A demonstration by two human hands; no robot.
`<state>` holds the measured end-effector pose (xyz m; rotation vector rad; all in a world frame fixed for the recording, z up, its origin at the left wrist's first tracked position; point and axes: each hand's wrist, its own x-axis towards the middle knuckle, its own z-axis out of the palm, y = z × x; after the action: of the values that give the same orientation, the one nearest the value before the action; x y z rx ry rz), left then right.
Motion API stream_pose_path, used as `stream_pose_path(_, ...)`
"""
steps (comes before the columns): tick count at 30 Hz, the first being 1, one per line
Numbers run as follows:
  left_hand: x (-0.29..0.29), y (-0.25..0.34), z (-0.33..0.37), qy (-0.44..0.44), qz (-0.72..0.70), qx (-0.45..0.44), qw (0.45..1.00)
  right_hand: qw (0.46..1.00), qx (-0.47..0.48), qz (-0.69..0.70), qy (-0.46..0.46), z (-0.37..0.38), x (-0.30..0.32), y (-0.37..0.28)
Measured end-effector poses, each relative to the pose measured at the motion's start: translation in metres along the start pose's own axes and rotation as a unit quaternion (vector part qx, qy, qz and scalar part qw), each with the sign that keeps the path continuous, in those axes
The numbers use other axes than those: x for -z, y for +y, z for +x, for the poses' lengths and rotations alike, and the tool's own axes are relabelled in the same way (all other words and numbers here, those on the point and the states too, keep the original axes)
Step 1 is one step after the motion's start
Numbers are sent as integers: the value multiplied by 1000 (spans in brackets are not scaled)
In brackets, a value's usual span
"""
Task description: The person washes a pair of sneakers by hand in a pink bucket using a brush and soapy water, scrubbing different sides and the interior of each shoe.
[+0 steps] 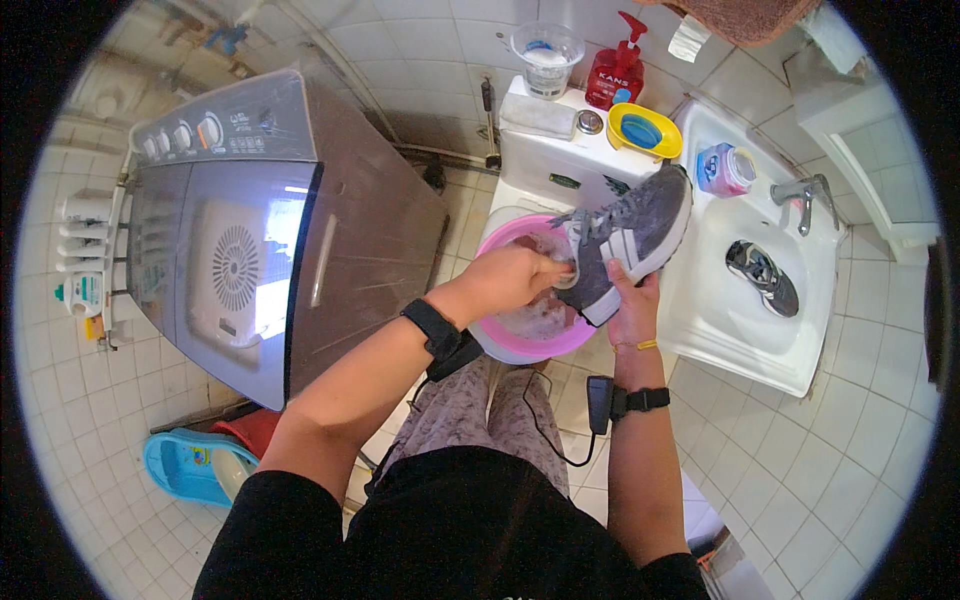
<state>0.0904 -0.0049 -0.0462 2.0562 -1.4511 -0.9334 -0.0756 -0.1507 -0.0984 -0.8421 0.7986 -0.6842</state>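
near the lower middle of the frame i saw my two forearms coming up, each with a black wrist strap. my right hand (632,308), a little right of the centre, was closed around the heel end of a grey sneaker (628,238) from below, with the fingers wrapped on its white sole. the sneaker was tilted, its toe pointing to the upper right, and it was held above the pink basin (520,345). my left hand (520,275) was in the centre, fingers curled down against the opening of the sneaker; i could not tell if something was inside the fist. the basin held soapy water. farther, at the right, a second dark sneaker (762,277) lay in the white sink (720,330). at the left stood a grey washing machine (250,230). at the top a red pump bottle (615,72) stood behind a yellow soap dish (645,130).
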Motion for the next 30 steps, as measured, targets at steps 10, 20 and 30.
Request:
stream_pose_path(10,-3,-5,-4,-47,-198,64,977,998,-59,13,-20,5,16,-2)
stream_pose_path(20,6,-25,-2,175,314,-103,927,995,-102,-7,-7,-10,-5,7)
stream_pose_path(30,-9,-9,-3,47,-60,136,988,997,-54,-21,-48,-1,19,23)
